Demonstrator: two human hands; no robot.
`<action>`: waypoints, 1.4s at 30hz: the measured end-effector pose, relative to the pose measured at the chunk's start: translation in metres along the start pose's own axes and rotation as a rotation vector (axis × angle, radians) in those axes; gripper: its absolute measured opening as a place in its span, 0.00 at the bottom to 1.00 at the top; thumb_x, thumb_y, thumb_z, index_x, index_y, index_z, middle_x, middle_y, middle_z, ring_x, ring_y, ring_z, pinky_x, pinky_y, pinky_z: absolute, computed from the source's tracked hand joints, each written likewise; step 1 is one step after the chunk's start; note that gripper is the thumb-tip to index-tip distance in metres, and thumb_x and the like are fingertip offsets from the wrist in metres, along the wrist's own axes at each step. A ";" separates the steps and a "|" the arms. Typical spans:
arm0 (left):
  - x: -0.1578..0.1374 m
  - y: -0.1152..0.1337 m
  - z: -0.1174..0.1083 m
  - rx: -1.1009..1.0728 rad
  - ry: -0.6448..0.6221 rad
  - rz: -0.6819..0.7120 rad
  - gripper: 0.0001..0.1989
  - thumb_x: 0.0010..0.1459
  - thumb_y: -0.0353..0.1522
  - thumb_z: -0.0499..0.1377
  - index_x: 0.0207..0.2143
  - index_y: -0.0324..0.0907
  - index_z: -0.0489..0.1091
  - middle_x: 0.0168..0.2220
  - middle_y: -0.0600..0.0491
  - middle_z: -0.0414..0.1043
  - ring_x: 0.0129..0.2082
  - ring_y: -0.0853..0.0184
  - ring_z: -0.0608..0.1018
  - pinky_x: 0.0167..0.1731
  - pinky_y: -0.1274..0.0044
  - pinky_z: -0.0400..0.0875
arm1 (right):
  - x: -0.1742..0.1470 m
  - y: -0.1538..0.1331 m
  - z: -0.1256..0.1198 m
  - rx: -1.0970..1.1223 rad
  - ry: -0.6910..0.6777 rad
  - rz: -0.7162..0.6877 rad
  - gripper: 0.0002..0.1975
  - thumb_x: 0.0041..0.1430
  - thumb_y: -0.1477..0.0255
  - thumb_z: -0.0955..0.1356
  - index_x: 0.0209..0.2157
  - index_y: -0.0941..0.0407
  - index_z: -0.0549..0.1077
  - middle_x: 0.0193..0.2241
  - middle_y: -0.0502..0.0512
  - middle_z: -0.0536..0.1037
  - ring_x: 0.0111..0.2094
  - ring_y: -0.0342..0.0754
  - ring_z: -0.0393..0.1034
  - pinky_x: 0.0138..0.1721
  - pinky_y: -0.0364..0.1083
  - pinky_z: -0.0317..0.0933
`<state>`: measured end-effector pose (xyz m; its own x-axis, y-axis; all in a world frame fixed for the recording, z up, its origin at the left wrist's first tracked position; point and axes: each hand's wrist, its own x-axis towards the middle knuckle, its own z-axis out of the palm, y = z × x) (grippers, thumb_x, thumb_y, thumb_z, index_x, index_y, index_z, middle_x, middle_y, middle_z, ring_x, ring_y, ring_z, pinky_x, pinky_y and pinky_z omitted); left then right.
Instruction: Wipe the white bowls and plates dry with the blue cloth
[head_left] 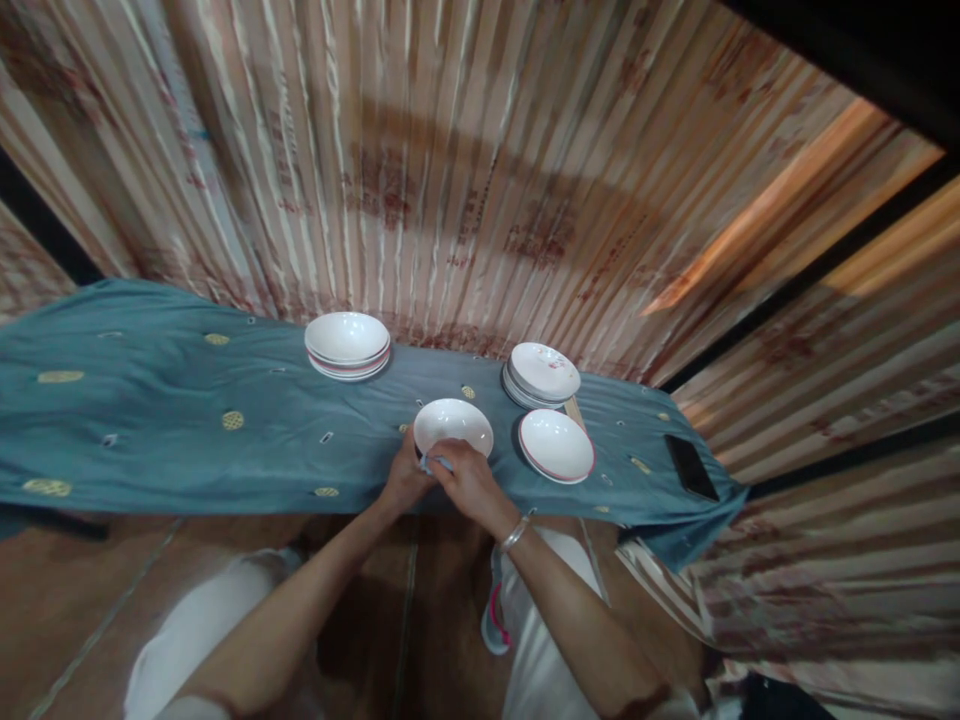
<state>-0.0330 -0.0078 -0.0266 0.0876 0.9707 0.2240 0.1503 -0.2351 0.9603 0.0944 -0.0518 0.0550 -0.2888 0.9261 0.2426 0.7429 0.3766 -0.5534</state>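
Note:
A white bowl [453, 418] is at the front middle of the cloth-covered table, its hollow facing up and toward me. My left hand [407, 474] grips its left side, with the fingers partly hidden behind the bowl. Closed over the near rim, my right hand [471, 486] pinches a small pale blue cloth [436, 463] that shows between the two hands. Most of that cloth is hidden by my fingers. Just right of the hands lie shallow white bowls with a red rim [556, 445], stacked.
A stack of white bowls [347, 338] stands back left, and a stack of flower-printed plates [545, 371] back right. A black phone [691, 467] lies near the right end of the blue tablecloth [172, 400]. Pleated curtains [450, 200] hang behind; dark poles [810, 275] slant at right.

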 end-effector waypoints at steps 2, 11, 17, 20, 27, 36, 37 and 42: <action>0.000 0.005 -0.001 0.000 -0.009 -0.004 0.45 0.37 0.44 0.69 0.57 0.38 0.60 0.49 0.42 0.76 0.48 0.50 0.78 0.49 0.61 0.72 | -0.011 0.004 -0.005 -0.006 0.030 0.002 0.07 0.65 0.77 0.66 0.37 0.55 0.76 0.41 0.56 0.80 0.46 0.50 0.73 0.52 0.48 0.63; 0.001 0.015 -0.003 -0.032 -0.004 -0.029 0.49 0.32 0.41 0.74 0.58 0.41 0.60 0.52 0.45 0.74 0.52 0.53 0.77 0.54 0.61 0.70 | -0.042 0.040 -0.013 -0.022 0.313 0.112 0.10 0.66 0.73 0.63 0.41 0.53 0.77 0.44 0.59 0.80 0.49 0.52 0.73 0.54 0.53 0.65; 0.002 0.014 -0.002 -0.052 0.004 -0.041 0.50 0.32 0.40 0.74 0.59 0.40 0.59 0.53 0.44 0.73 0.53 0.52 0.76 0.55 0.61 0.68 | -0.055 0.061 -0.010 0.029 0.477 0.318 0.15 0.63 0.70 0.62 0.47 0.57 0.75 0.44 0.64 0.80 0.46 0.55 0.75 0.51 0.55 0.67; 0.003 0.009 -0.001 -0.078 -0.006 -0.029 0.52 0.33 0.40 0.74 0.60 0.41 0.57 0.55 0.43 0.71 0.56 0.51 0.74 0.58 0.59 0.65 | -0.059 0.063 -0.002 0.127 0.438 0.436 0.19 0.62 0.67 0.63 0.51 0.59 0.73 0.41 0.64 0.82 0.42 0.56 0.77 0.47 0.54 0.69; 0.004 0.006 -0.002 -0.031 0.009 -0.090 0.61 0.29 0.43 0.75 0.64 0.40 0.52 0.62 0.37 0.62 0.62 0.46 0.68 0.61 0.56 0.60 | -0.038 0.073 0.013 0.387 0.448 0.539 0.20 0.62 0.62 0.65 0.50 0.57 0.76 0.46 0.63 0.82 0.47 0.55 0.77 0.51 0.54 0.69; 0.005 0.026 -0.001 -0.081 -0.017 -0.047 0.58 0.31 0.43 0.75 0.64 0.43 0.54 0.63 0.40 0.61 0.63 0.49 0.66 0.64 0.58 0.57 | -0.043 0.062 -0.001 0.589 0.508 0.442 0.31 0.59 0.52 0.67 0.56 0.60 0.74 0.37 0.59 0.83 0.38 0.52 0.76 0.42 0.49 0.71; 0.004 0.031 0.001 -0.076 -0.026 -0.035 0.58 0.31 0.43 0.75 0.64 0.43 0.53 0.63 0.40 0.61 0.63 0.50 0.66 0.64 0.58 0.56 | -0.048 0.059 -0.006 0.599 0.520 0.437 0.32 0.59 0.52 0.67 0.56 0.60 0.73 0.37 0.59 0.83 0.36 0.52 0.76 0.41 0.48 0.71; 0.000 0.060 0.022 -0.113 -0.111 0.064 0.61 0.34 0.45 0.75 0.67 0.45 0.48 0.65 0.41 0.60 0.64 0.50 0.66 0.64 0.60 0.57 | -0.071 0.048 -0.040 0.589 0.609 0.374 0.31 0.60 0.54 0.67 0.59 0.60 0.71 0.39 0.60 0.83 0.37 0.52 0.76 0.42 0.48 0.70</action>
<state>-0.0021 -0.0226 0.0277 0.2028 0.9407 0.2718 0.0298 -0.2834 0.9585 0.1752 -0.1006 0.0427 0.3989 0.8819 0.2512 0.2490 0.1595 -0.9553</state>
